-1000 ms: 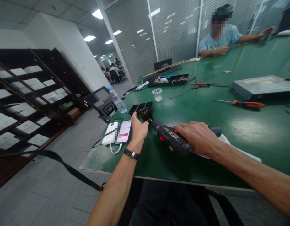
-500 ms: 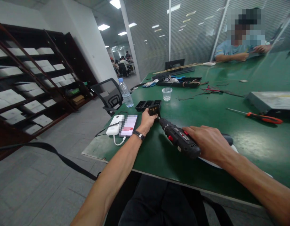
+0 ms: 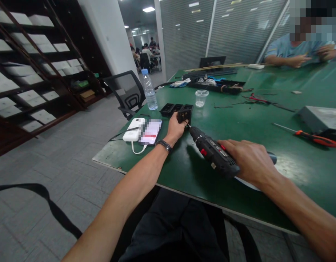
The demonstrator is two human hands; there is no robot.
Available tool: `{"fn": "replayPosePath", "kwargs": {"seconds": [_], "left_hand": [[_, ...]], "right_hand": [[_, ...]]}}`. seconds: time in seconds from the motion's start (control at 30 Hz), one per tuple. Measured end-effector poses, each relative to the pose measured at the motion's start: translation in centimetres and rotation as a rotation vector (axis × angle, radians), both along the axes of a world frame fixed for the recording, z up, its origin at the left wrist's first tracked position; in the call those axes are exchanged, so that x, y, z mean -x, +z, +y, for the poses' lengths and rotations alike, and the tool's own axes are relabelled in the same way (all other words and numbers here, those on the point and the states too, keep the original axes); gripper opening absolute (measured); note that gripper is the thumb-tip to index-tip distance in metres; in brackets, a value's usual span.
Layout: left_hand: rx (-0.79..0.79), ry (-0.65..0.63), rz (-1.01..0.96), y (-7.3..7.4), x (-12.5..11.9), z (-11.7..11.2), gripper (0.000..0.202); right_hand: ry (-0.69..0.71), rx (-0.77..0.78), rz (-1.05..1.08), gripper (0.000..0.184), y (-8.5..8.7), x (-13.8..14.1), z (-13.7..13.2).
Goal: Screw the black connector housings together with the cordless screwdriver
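Note:
My right hand [image 3: 248, 156] is wrapped round the grip of a black power drill [image 3: 213, 151] with red switches, lying nearly level above the table. The drill's bit points away from me at a small black block [image 3: 183, 116] with brass-coloured spots on its face. My left hand [image 3: 176, 127] pinches that block from its left side. The bit's tip is at the block's lower edge; whether it sits in a screw is too small to tell. Just behind the block rests a black tray with compartments [image 3: 168, 110]. A clear plastic cup [image 3: 201, 98] stands beyond it to the right.
A water bottle [image 3: 150, 91], a white power bank [image 3: 134, 130] and a cabled phone [image 3: 151, 131] are near the left edge. Right lie an orange-handled screwdriver [image 3: 316, 138] and a grey metal box [image 3: 320, 118]. Farther back are a black tool tray [image 3: 217, 87] and a seated person [image 3: 288, 54].
The camera view has shifted, so the scene sits slightly higher and the table items farther right. Both hands keep hold of the block and drill, with the bit still at the block.

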State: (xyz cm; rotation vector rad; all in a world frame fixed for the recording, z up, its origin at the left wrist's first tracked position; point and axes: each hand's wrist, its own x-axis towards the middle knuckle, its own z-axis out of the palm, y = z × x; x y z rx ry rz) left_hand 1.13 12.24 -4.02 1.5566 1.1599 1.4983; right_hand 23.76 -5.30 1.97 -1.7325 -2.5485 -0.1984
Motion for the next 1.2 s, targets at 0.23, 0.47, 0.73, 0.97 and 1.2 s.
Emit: {"fn": "replayPosePath", "kwargs": {"seconds": [0.23,0.47,0.73,0.97,1.2], "left_hand": [[0.011,-0.039,-0.032,0.1,0.2,0.3,0.036],[0.004,-0.05,-0.073,0.4,0.1,0.1,0.04],[-0.027,-0.098,-0.106,0.0,-0.2,0.7,0.032],[-0.023,-0.163,-0.138,0.4,-0.2,0.2,0.029],[0.002,-0.134,-0.097,0.7,0.0,0.0,0.031]], "right_hand": [[0.014,-0.019,0.002,0.043,0.0,0.2,-0.1],[0.049,-0.077,-0.062,0.042,-0.9,-0.3,0.0],[0.127,-0.222,-0.169,0.039,-1.9,-1.2,0.0],[0.12,-0.236,-0.156,0.039,-2.1,-1.2,-0.4],[0.06,-0.19,-0.129,0.04,-1.9,-0.7,-0.6]]}}
